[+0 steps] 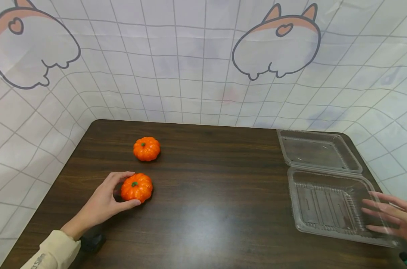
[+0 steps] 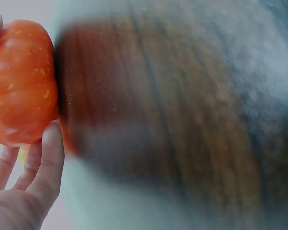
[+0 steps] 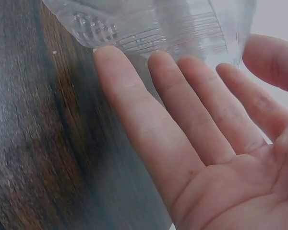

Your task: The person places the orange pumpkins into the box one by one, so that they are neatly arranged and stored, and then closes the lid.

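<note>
My left hand (image 1: pixel 104 200) holds a small orange toy pumpkin (image 1: pixel 138 188) with a green stem at the table's left side, thumb on its near side and fingers at its far side. In the left wrist view, fingertips (image 2: pixel 52 132) meet the glossy, ribbed pumpkin (image 2: pixel 21 81). Behind it stands a second orange pumpkin (image 1: pixel 146 149), untouched. At the right, a clear plastic clamshell box (image 1: pixel 319 207) lies with its lid folded back. My right hand (image 1: pixel 400 218), fingers spread and nearly straight, is at the box's right side; in the right wrist view its fingertips (image 3: pixel 110 55) reach the box wall (image 3: pixel 134 36).
The dark wood-grain table (image 1: pixel 217 179) has a white grid-patterned curtain (image 1: pixel 203 74) around its back and sides. The box lid (image 1: pixel 317 151) extends toward the back right corner. A black device (image 1: pixel 92 242) is by the left wrist.
</note>
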Tool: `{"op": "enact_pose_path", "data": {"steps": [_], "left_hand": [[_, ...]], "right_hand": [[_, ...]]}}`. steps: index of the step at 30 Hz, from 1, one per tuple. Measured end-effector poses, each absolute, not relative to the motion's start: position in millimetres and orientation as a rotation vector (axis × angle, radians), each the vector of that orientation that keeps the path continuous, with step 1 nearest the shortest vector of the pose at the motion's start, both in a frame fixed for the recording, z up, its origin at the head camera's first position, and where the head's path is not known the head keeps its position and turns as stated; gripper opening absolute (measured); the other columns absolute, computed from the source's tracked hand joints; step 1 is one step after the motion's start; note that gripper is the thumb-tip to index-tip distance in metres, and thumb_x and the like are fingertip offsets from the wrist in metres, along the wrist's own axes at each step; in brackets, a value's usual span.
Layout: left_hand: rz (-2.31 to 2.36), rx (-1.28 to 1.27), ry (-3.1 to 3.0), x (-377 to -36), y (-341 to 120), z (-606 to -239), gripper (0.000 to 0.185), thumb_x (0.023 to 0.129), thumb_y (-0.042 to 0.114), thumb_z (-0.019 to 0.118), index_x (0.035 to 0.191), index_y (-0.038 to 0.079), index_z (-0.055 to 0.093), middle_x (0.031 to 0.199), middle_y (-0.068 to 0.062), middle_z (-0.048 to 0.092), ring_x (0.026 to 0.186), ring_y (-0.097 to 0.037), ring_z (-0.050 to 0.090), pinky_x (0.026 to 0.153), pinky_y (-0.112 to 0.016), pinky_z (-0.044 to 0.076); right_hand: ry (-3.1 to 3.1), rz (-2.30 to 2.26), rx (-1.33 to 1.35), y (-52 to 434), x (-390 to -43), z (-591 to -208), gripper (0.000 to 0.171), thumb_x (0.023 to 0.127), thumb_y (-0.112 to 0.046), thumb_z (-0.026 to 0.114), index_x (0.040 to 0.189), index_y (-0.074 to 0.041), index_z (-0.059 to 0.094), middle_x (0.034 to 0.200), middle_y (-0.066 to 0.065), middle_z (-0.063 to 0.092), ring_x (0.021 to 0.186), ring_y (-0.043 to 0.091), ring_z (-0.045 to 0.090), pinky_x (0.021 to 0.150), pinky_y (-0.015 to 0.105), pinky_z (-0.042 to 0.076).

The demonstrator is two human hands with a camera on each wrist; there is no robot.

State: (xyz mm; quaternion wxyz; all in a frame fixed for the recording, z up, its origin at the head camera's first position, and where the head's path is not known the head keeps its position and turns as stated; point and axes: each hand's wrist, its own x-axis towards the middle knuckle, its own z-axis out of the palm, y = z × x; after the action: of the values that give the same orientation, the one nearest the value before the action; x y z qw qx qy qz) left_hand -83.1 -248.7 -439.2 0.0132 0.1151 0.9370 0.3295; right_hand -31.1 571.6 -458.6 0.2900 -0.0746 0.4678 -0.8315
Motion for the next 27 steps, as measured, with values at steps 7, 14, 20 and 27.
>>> {"op": "enact_pose_path", "data": {"steps": [7, 14, 20, 27], "left_hand": [[1.035, 0.354, 2.911, -83.5, -249.8, -437.8, 0.076, 0.079, 0.046, 0.089, 0.141, 0.018, 0.055, 0.135, -0.006, 0.056, 0.116, -0.017, 0.054, 0.083, -0.021, 0.055], [1.044, 0.353, 2.908, -83.1, -250.2, -438.6, 0.076, 0.079, 0.045, 0.090, 0.140, 0.017, 0.054, 0.134, -0.006, 0.056, 0.115, -0.020, 0.055, 0.081, -0.021, 0.055], [1.077, 0.358, 2.899, -84.5, -251.3, -436.8, 0.076, 0.079, 0.043, 0.090, 0.141, 0.016, 0.054, 0.135, -0.008, 0.055, 0.116, -0.024, 0.057, 0.081, -0.022, 0.056], [1.101, 0.350, 2.918, -85.0, -251.5, -426.6, 0.076, 0.080, 0.043, 0.090, 0.141, 0.017, 0.053, 0.135, -0.007, 0.055, 0.117, -0.023, 0.056, 0.083, -0.025, 0.055]], "right_hand": [[1.161, -2.235, -0.291, 557.8, -31.4, -453.3, 0.065, 0.111, 0.003, 0.006, 0.154, -0.022, 0.048, 0.150, 0.001, 0.062, 0.134, 0.022, 0.065, 0.101, 0.052, 0.058], [1.113, -2.209, -0.352, 547.9, -33.5, -448.7, 0.067, 0.109, 0.004, 0.002, 0.156, -0.020, 0.043, 0.154, 0.002, 0.057, 0.138, 0.022, 0.061, 0.105, 0.050, 0.056], [1.074, -2.165, -0.369, 537.5, -38.2, -444.4, 0.067, 0.109, 0.001, -0.001, 0.158, -0.020, 0.039, 0.157, 0.001, 0.054, 0.142, 0.022, 0.057, 0.109, 0.049, 0.054], [1.247, -2.144, -0.280, 527.2, -38.9, -440.7, 0.064, 0.111, 0.003, 0.006, 0.153, -0.022, 0.048, 0.150, -0.002, 0.061, 0.134, 0.020, 0.064, 0.102, 0.051, 0.058]]}}
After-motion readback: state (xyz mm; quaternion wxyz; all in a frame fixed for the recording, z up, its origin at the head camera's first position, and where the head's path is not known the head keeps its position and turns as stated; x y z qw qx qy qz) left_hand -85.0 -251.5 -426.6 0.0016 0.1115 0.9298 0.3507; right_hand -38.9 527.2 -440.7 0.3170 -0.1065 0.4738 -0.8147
